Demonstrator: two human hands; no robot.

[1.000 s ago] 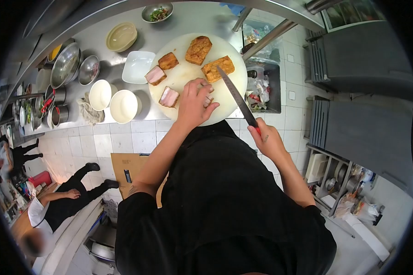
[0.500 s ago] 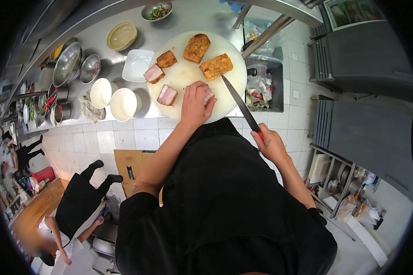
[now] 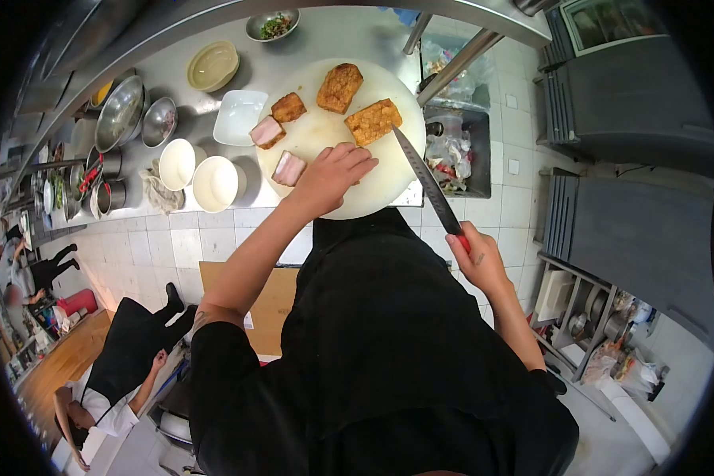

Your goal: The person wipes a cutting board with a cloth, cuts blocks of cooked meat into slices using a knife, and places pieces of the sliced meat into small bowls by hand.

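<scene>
My right hand (image 3: 479,252) is closed round the red handle of a long kitchen knife (image 3: 427,182). The knife's tip reaches the edge of a browned block of crispy pork belly (image 3: 374,123) on the round white cutting board (image 3: 393,178). Near the board's front edge, my left hand (image 3: 331,181) is bent over a piece of pork belly, which it almost wholly hides. Just left of that hand lies a cut piece of pork belly (image 3: 289,169), its pale layers showing. Another cut piece (image 3: 267,132), a small browned chunk (image 3: 289,107) and a second large block (image 3: 340,88) lie farther back.
Left of the board stand a white square dish (image 3: 239,117), two white tubs (image 3: 216,184) and several metal bowls (image 3: 159,122). A metal post (image 3: 460,70) rises at the back right, beside a grey bin (image 3: 476,151). Another person (image 3: 129,365) is at lower left.
My left hand has turned and slid over the piece, covering it. The knife and my right hand have shifted slightly right and towards me. The other person has moved an arm.
</scene>
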